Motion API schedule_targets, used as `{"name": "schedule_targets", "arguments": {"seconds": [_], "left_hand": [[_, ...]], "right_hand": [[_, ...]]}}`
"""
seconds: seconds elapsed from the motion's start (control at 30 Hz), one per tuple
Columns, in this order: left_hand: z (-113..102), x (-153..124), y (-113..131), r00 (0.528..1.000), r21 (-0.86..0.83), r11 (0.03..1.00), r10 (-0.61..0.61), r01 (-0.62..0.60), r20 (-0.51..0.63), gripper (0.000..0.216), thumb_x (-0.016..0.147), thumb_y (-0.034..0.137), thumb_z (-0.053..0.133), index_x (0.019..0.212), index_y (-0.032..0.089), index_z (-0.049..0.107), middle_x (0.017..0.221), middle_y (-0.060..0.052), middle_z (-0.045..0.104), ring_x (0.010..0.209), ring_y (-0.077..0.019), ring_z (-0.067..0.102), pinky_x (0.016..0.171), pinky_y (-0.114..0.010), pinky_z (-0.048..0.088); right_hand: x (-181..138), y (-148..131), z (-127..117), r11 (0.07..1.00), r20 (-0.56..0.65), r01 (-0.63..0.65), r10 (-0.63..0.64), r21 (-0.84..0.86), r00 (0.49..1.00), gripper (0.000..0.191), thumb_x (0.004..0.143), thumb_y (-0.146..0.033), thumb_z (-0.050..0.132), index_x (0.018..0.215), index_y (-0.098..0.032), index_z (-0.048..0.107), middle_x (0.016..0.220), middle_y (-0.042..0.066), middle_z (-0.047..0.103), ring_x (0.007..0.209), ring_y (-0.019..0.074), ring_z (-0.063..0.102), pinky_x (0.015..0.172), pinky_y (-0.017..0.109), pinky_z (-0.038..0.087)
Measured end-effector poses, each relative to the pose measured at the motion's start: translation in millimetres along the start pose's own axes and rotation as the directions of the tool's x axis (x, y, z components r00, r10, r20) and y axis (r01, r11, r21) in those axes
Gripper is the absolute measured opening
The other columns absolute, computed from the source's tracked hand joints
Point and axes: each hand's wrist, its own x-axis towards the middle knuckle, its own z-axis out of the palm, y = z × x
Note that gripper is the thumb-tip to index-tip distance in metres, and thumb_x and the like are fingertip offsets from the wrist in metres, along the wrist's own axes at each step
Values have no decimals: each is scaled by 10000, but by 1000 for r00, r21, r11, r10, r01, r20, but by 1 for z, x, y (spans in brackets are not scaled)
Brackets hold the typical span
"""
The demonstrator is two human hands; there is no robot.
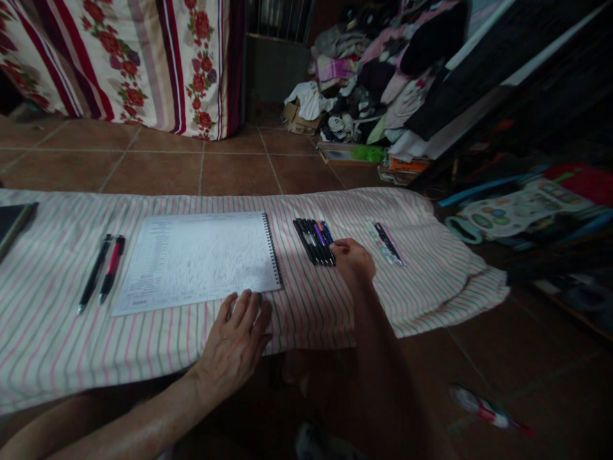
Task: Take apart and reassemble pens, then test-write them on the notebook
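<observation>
My left hand (235,345) lies flat with fingers spread on the striped cloth (48,345), its fingertips at the near edge of a spiral notebook (201,259) covered in scribbles. My right hand (353,259) is curled at the near end of a row of several pens (313,239), fingertips touching the rightmost ones; what it pinches is hidden. Two pens, one black and one red-banded (103,271), lie left of the notebook.
A pen pack (387,244) lies right of my right hand. A dark book (12,223) sits at the cloth's far left. Clothes pile (378,70) and a floral sheet (129,61) stand behind. A toy board (512,211) and a fallen pen (483,409) lie at right.
</observation>
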Motion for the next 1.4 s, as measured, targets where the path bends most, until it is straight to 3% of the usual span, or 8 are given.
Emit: {"name": "schedule_targets", "arguments": {"seconds": [0.8,0.97,1.13,1.23,1.4], "left_hand": [[-1,0,-1,1000,-24,1000,-1,1,5,383,888,280,482,1245,150,525,1249,-146,570,1195,-326,472,998,-494,346],[-3,1,-1,999,-42,999,-9,11,42,398,875,269,499,1256,151,511,1271,-144,557,1198,-330,472,991,-496,352],[-6,2,0,998,-51,999,-14,18,66,397,876,268,496,1255,149,508,1269,-139,560,1198,-327,475,991,-489,352],[-4,2,1,998,-51,998,-25,28,53,394,882,282,487,1252,149,510,1275,-139,557,1212,-325,465,1009,-491,334],[-2,-2,-1,1000,-83,996,-21,23,15,424,891,300,469,1280,134,491,1288,-138,555,1234,-306,454,1046,-472,305]], "right_hand": [[1,-3,-1,999,14,-11,11,-31,1000,305,800,-362,504,1033,-244,662,972,49,685,895,230,610,732,327,422],[0,-9,2,996,-111,92,-93,-20,989,325,807,-359,478,1021,-202,666,975,86,662,903,239,590,757,336,425],[-19,-40,18,912,-245,402,-373,79,895,314,825,-284,461,1035,-145,650,974,108,665,910,232,577,863,343,411],[-41,-65,32,776,-186,615,-589,140,786,282,858,-258,439,990,-154,665,953,101,672,880,222,580,863,341,415],[-72,-92,51,612,-121,764,-759,204,640,256,889,-257,457,999,-172,672,931,82,670,889,204,574,829,320,440]]}}
